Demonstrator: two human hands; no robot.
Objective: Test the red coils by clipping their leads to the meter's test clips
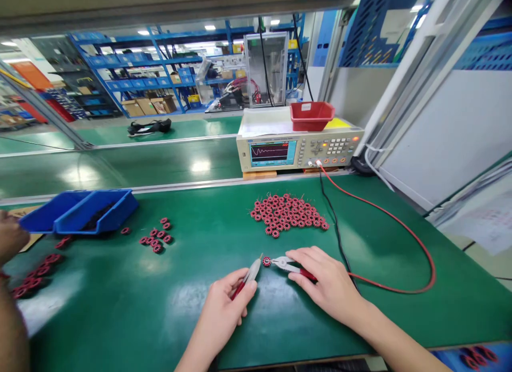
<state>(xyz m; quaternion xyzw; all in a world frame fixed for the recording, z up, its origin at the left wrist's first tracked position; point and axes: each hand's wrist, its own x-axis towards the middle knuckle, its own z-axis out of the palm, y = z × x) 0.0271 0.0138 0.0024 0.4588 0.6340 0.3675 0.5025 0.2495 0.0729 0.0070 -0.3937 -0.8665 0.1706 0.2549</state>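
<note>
My left hand (226,308) is closed around a slim test probe (253,271) with a grey body, a red rear part and a thin brass-coloured tip. The tip points up beside a small red wire-wound ring coil (266,261) on the green table. My right hand (326,279) grips a grey test clip (285,262) with red handles, its narrow jaws reaching the coil's right side. Whether the jaws pinch a wire is too small to tell. Behind both hands lies a pile of similar ring coils (286,215), some with wire ends sticking up.
A tester (300,148) showing a waveform stands behind, a red tray (312,117) on top. From it run a red lead (400,223) and a black lead (334,223). Left are blue bins (116,212), loose coils (156,239) and another person's arm (12,318).
</note>
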